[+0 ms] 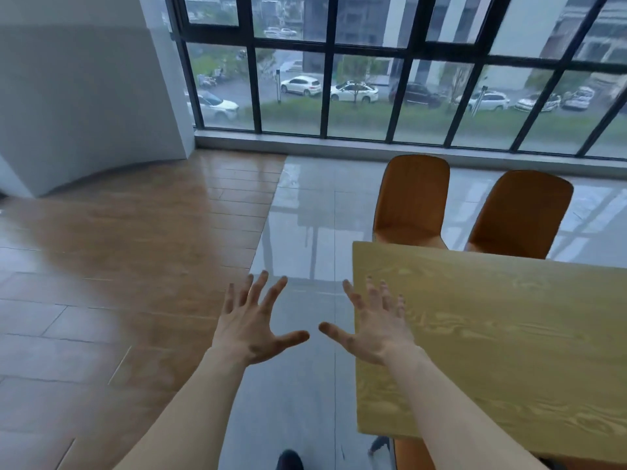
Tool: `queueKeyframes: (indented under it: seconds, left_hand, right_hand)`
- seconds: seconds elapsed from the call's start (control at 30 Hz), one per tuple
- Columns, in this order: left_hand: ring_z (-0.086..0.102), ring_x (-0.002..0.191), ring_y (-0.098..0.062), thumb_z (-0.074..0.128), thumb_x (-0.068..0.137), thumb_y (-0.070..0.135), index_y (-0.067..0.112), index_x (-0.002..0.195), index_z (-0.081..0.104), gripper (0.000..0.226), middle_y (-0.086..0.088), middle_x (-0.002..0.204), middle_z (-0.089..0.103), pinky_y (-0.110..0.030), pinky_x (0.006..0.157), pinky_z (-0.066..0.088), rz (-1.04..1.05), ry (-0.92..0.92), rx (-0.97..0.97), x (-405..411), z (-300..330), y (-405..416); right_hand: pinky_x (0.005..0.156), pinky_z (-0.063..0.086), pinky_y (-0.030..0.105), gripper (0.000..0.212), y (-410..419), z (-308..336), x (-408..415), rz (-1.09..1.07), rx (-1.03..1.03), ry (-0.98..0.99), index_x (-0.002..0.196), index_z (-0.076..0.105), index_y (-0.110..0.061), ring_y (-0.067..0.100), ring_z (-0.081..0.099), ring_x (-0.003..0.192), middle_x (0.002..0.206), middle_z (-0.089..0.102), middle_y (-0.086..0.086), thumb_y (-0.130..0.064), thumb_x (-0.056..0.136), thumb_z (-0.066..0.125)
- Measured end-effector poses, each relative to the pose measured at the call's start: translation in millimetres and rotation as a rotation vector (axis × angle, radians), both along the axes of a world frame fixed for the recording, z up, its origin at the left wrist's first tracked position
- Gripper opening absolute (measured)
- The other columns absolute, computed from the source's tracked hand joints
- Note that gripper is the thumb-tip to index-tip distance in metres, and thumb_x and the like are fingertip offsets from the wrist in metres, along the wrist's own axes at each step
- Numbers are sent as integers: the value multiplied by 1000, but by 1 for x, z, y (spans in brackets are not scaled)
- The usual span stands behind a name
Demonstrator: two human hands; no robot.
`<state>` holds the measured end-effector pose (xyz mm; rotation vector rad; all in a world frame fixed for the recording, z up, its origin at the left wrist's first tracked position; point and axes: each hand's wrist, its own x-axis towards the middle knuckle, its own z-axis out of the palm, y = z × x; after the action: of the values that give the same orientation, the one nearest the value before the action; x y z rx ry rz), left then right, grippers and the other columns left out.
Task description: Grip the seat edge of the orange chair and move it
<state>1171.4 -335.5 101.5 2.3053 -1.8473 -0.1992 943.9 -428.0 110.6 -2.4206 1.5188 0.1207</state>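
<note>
Both hands are spread flat, fingers splayed, holding nothing: the left hand [252,329] hangs over the floor [298,232], the right hand [375,329] over the worktop's [509,334] near corner. Two chairs [412,198] stand tucked at its far side.

The table [492,334] at the right of the frame is pale wood with a bold grain and a matt top. Beyond it, two chairs [412,198] look smooth, orange-brown. The grey floor tiles [305,215] at centre shine glossy.
</note>
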Motion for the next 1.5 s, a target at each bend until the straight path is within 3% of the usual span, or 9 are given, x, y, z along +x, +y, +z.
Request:
queueKeyframes:
  seconds: [0.33,0.53,0.87,1.1,1.5]
  left_hand:
    - [-21,146,-21,31,60,99,49,146,-18,110,2,163,-15,-53,117,-13,-37,-37,1,132,25,-254]
    - [-24,144,-19,29,59,100,50,146,-18,111,4,162,-16,-52,116,-15,-153,-53,-19,167,47,-419]
    - [-20,146,-18,33,61,98,50,147,-15,109,4,163,-11,-49,117,-14,-428,7,-57,195,27,-758]
    - [-17,147,-19,31,63,98,50,147,-14,107,4,164,-7,-50,118,-12,-670,7,-60,165,42,-980]
    - [-15,147,-19,30,67,95,49,147,-15,103,5,164,-5,-50,117,-12,-1067,-36,29,12,-18,-1282]
  right_hand:
    - [118,-16,59,107,-244,6,130,-76,-27,-34,150,-22,-44,30,-28,147,163,-27,3,-100,66,13]
    - [118,-15,57,106,-387,26,152,-174,-87,-56,149,-24,-45,30,-27,148,163,-26,3,-101,66,9]
    - [120,-13,57,109,-659,12,174,-441,-139,-23,152,-20,-42,31,-25,149,164,-25,6,-101,65,9]
    - [121,-9,56,106,-821,31,152,-684,-123,-56,153,-16,-42,30,-23,149,165,-23,6,-99,68,13]
    - [121,-3,56,101,-1049,-37,49,-1133,-56,-76,154,-14,-40,31,-14,151,166,-14,11,-95,73,12]
